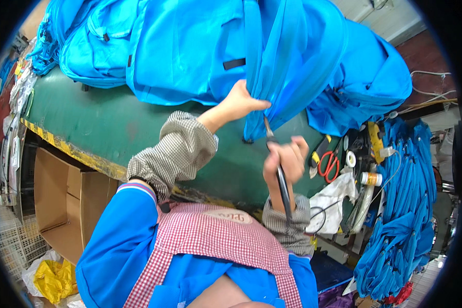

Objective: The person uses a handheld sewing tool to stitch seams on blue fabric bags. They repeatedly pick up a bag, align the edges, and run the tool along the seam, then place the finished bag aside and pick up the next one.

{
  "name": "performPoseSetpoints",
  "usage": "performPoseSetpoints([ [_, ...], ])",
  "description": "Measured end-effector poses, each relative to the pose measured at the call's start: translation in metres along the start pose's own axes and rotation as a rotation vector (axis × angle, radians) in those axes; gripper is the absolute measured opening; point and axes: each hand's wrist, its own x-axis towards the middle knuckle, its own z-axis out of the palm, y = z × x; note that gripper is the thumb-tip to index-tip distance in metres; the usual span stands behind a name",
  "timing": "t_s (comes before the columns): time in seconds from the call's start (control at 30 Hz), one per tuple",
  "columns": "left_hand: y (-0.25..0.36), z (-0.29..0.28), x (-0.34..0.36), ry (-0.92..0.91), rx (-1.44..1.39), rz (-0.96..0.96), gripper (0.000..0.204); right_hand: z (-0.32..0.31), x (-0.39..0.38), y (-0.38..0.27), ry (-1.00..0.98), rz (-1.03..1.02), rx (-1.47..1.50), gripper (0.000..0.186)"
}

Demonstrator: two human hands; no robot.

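Blue fabric bags that look like backpacks (174,46) lie in a row across the far side of the green table (102,118). My left hand (238,102) grips a loose edge of blue fabric (256,120) that hangs toward me, its thumb pressed on the cloth. Pen-fashion, my right hand (286,159) holds a soldering iron (281,179) with a black handle and a pointed metal tip. The tip is at the fabric edge just below my left thumb; whether it touches cannot be made out. A dark cord runs beside my right sleeve.
To the right lie red-handled scissors (329,165), a yellow-black cutter (319,150), a roll of tape (350,159) and a small bottle (371,178). Blue fabric pieces (400,215) hang beyond them. A cardboard box (61,200) stands at the left below the striped table edge (66,148).
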Motion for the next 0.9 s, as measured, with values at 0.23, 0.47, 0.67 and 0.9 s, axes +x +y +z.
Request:
performPoseSetpoints([
  [0.23,-0.005,0.03,-0.057,0.061,0.323,0.354,0.042,0.058,0.091,0.033,0.244,0.029,-0.049,0.015],
  [0.47,0.215,-0.068,-0.012,0.206,0.763,0.628,0.032,-0.03,0.111,0.038,0.474,-0.246,-0.179,0.014],
  [0.67,0.354,-0.104,0.123,0.41,1.318,1.281,0.024,-0.104,0.178,0.03,0.451,-0.44,-0.205,0.016],
  [0.9,0.241,-0.027,0.165,0.303,1.208,0.811,0.061,-0.093,0.167,0.025,0.477,-0.415,0.029,0.015],
])
